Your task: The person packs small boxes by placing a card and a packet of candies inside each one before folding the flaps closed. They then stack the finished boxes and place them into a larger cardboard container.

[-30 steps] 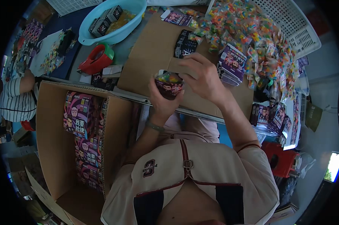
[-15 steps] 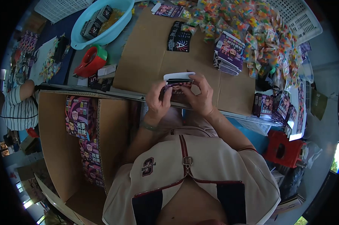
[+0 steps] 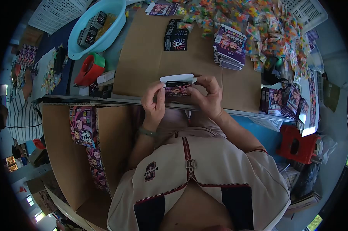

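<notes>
A small purple printed carton is held upright at the table's front edge, its white top flap raised and something dark showing in its mouth. My left hand pinches its left end between thumb and fingers. At the other end, my right hand grips it, thumb on the near face and fingers by the flap. Beyond the carton lie a black printed packet marked with an A and a stack of flat purple cartons.
Clear bags of colourful candy are heaped at the back right. A blue basin holds black packs; a red tape dispenser stands nearby. At left, a large cardboard box contains purple packages. A person in a striped shirt is at far left.
My left hand has shifted slightly left and its fingers have moved to the carton's end. The carton stays in both hands with its flap up. The whole view has shifted a little.
</notes>
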The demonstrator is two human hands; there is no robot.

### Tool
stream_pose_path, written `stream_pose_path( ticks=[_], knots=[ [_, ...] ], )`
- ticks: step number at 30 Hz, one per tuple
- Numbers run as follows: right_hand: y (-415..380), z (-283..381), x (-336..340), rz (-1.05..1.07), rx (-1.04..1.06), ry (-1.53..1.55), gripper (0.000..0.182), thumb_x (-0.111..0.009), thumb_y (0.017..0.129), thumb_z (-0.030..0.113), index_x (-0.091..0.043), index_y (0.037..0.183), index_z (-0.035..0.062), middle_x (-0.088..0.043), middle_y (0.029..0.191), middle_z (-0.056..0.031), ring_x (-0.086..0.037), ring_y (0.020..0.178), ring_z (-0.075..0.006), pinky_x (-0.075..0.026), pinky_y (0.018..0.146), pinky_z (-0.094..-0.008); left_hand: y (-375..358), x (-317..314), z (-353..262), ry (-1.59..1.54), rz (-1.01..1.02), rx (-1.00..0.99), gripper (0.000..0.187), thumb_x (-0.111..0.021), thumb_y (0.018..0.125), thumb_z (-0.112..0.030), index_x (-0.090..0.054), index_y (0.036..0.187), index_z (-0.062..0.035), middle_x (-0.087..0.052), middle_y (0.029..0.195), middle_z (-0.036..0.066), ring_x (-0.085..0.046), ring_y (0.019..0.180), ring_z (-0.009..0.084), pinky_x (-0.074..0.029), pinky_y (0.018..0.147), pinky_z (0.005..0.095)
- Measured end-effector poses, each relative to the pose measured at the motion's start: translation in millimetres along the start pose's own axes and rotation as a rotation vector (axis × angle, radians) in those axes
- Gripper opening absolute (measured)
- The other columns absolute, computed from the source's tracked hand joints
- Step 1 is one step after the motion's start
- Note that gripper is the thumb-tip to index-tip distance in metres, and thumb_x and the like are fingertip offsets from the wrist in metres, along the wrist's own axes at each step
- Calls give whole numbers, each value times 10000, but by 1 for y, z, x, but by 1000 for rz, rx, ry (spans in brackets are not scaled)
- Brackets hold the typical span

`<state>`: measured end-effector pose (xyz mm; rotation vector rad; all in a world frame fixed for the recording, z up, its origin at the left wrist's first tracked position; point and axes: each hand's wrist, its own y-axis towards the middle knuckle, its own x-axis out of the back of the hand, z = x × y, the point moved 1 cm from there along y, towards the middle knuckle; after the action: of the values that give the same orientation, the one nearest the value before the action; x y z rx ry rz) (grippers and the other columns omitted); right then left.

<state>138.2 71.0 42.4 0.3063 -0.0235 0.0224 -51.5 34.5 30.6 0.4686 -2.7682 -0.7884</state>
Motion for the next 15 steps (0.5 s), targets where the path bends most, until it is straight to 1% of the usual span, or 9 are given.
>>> stream_pose_path(
  ticks=[1, 2, 4, 5, 7, 8, 10, 14, 15],
  knots=[
    [-3, 0, -2, 3, 64, -66, 329, -785, 744, 18, -625, 1032, 18, -680, 1017, -120, -671, 884, -190, -541, 799, -300, -2, 0, 0, -1, -1, 4, 120, -586, 942, -25, -622, 1054, 0, -662, 1037, 117, -606, 843, 137, -485, 762, 245],
    [-4, 1, -3, 1, 59, -65, 329, -785, 744, 18, -625, 1032, 18, -680, 1017, -120, -671, 884, -190, -541, 799, -300, -3, 1, 0, 0, 2, 8, 120, -586, 942, -25, -622, 1054, 0, -662, 1037, 117, -606, 843, 137, -485, 762, 245],
    [0, 10, -6, 27, 170, -211, 248, -778, 740, 4, -643, 947, 25, -677, 1012, -127, -673, 849, -224, -542, 755, -314, -1, 1, -2, -20, 6, 18, 114, -590, 940, -25, -623, 1046, 3, -663, 1041, 120, -607, 845, 136, -487, 753, 246],
    [0, 11, -5, 24, 169, -211, 248, -778, 740, 4, -643, 947, 25, -677, 1012, -127, -673, 849, -224, -542, 755, -314, -1, 3, -2, -20, 10, 18, 114, -590, 940, -25, -623, 1046, 3, -663, 1041, 120, -607, 845, 136, -487, 753, 246],
    [2, 13, -2, 195, 326, -314, 200, -768, 753, 22, -655, 918, 27, -669, 973, -134, -659, 807, -279, -533, 707, -344, -1, 5, -3, -65, 59, 48, 114, -610, 923, -14, -624, 1034, 5, -662, 1050, 124, -610, 853, 138, -489, 744, 245],
    [5, 15, 2, 195, 324, -313, 200, -768, 753, 22, -655, 918, 27, -669, 973, -134, -659, 807, -279, -533, 707, -344, 0, 6, -2, -63, 59, 51, 114, -610, 923, -14, -624, 1034, 5, -662, 1050, 124, -610, 853, 138, -489, 744, 245],
    [14, 25, 8, 323, 518, -442, 210, -758, 750, 44, -663, 938, 40, -663, 931, -131, -644, 763, -313, -523, 653, -373, 9, 7, -10, 62, 95, -71, 116, -637, 899, -9, -625, 1013, 7, -661, 1021, 116, -605, 822, 130, -487, 718, 236],
    [12, 27, 13, 318, 445, -376, 199, -751, 740, 53, -673, 924, 61, -667, 947, -132, -650, 772, -309, -526, 641, -382, 22, 11, -22, 107, 142, -56, 111, -654, 880, -5, -628, 987, 6, -647, 971, 106, -598, 785, 118, -481, 685, 223],
    [12, 34, 12, 318, 333, -384, 205, -749, 732, 49, -676, 922, 69, -668, 960, -130, -653, 782, -305, -532, 640, -381, 22, 9, -22, -120, 93, 117, 111, -652, 867, 12, -631, 976, 4, -634, 969, 103, -591, 767, 115, -478, 667, 219]
  ],
)
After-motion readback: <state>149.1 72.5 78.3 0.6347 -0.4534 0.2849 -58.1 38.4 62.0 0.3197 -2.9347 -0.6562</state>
